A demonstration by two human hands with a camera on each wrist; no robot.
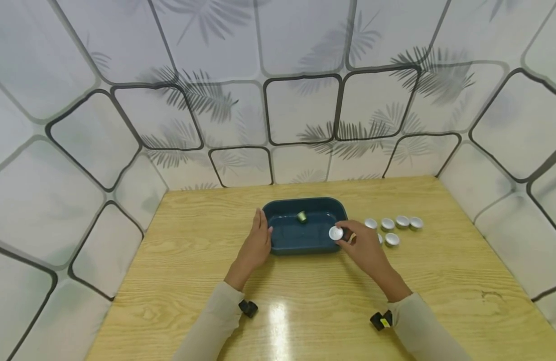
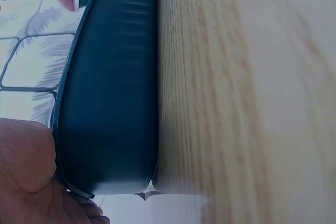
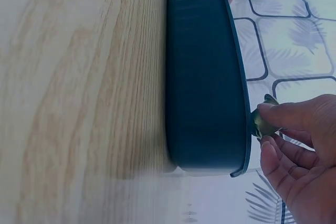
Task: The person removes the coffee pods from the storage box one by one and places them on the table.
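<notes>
My right hand pinches a green coffee capsule between thumb and fingertips, at the right end of the dark blue tub. In the head view its round white lid faces up toward me. One green capsule lies tilted inside the tub, near the back wall. My left hand rests along the tub's left end, fingers extended against the outside and the thumb by the rim. The left wrist view shows the tub's outer front wall, with the left hand's palm beside the rim.
Several more capsules, white lids up, stand on the wooden table right of the tub; one of them sits nearer to me and another is farthest right. A patterned white wall encloses the table's back and sides.
</notes>
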